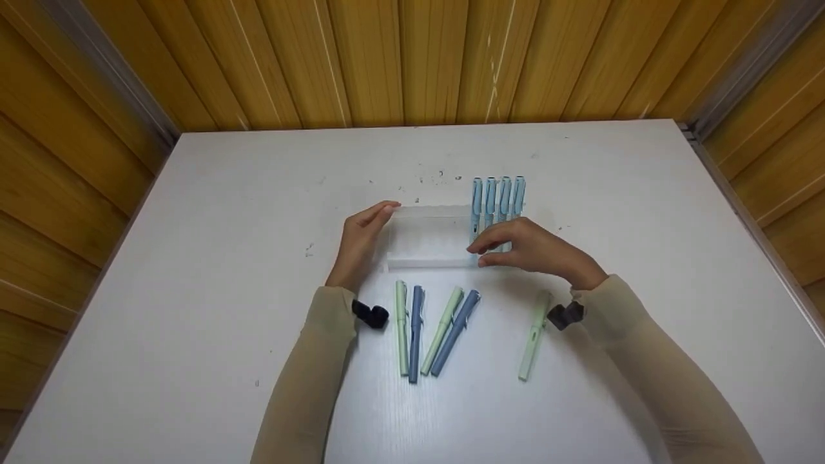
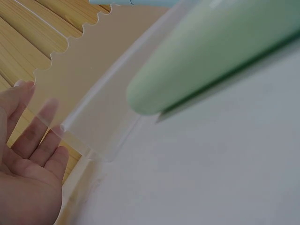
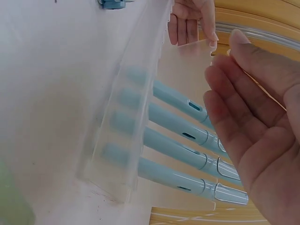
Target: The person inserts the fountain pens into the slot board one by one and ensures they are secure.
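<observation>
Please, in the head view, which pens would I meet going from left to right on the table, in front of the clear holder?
First green pen, first dark blue pen, second green pen, second dark blue pen, third green pen.

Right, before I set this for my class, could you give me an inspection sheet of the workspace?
Surface: white table, with scattered dark specks.
Job's things: clear holder with four light blue pens in its right part; three green pens and two slate-blue pens lie on the table.
Clutter: nothing seen.
Hands: left hand grips the holder's left edge; right hand is by the light blue pens, holding nothing; contact unclear.
Cables: nothing seen.
Surroundings: wood-look walls, grey corner strips.
</observation>
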Tool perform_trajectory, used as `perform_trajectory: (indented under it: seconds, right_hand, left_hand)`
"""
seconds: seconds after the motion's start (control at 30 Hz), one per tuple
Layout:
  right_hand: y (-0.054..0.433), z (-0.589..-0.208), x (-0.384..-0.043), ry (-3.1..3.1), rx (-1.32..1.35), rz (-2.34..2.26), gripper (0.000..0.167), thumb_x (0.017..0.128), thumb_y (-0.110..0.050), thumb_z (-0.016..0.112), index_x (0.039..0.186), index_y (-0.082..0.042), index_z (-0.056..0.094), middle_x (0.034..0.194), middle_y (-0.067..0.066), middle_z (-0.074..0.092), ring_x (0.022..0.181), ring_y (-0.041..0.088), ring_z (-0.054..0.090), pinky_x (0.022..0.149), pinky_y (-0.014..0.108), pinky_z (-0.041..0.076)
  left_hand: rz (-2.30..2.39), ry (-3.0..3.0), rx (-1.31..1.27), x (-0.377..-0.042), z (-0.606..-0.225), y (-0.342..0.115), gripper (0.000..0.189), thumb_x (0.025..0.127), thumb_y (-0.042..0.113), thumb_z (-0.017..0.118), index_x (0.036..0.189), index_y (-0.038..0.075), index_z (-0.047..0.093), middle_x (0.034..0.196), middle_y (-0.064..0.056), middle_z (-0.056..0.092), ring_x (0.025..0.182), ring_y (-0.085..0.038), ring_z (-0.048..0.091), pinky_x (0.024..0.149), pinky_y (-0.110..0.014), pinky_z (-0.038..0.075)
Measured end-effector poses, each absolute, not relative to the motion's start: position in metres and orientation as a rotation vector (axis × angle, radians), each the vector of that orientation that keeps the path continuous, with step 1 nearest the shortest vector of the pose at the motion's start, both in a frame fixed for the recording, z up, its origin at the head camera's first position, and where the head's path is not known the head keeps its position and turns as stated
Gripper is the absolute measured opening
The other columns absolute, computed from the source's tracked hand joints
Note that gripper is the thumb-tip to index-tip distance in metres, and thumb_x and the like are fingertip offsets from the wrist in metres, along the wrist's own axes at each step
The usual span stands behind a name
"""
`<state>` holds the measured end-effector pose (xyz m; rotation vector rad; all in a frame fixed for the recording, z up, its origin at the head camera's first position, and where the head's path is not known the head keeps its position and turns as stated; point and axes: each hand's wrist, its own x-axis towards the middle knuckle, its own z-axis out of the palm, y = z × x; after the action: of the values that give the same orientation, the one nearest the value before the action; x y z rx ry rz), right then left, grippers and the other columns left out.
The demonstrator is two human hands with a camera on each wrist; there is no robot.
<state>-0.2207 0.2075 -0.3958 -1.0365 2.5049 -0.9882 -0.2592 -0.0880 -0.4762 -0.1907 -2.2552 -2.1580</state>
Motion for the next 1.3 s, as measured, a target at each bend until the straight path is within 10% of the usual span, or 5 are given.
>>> perform_trajectory:
  seconds: [1.3]
  right_hand:
    - [0.277, -0.415, -0.208, 2.386, -0.804, -0.689, 0.026, 0.085, -0.009, 0.072, 0.11, -0.017, 0.073, 0.111, -0.002, 0.071, 0.102, 0.021, 0.063, 0.095, 0.046, 0.051]
  left_hand:
    - [-2.147, -2.265, -0.21, -0.26, -0.478, -0.09, 0.043, 0.094, 0.043, 0.059, 0.122, 0.01, 0.066, 0.125, 0.005, 0.065, 0.126, -0.008, 0.052, 0.114, -0.034, 0.034]
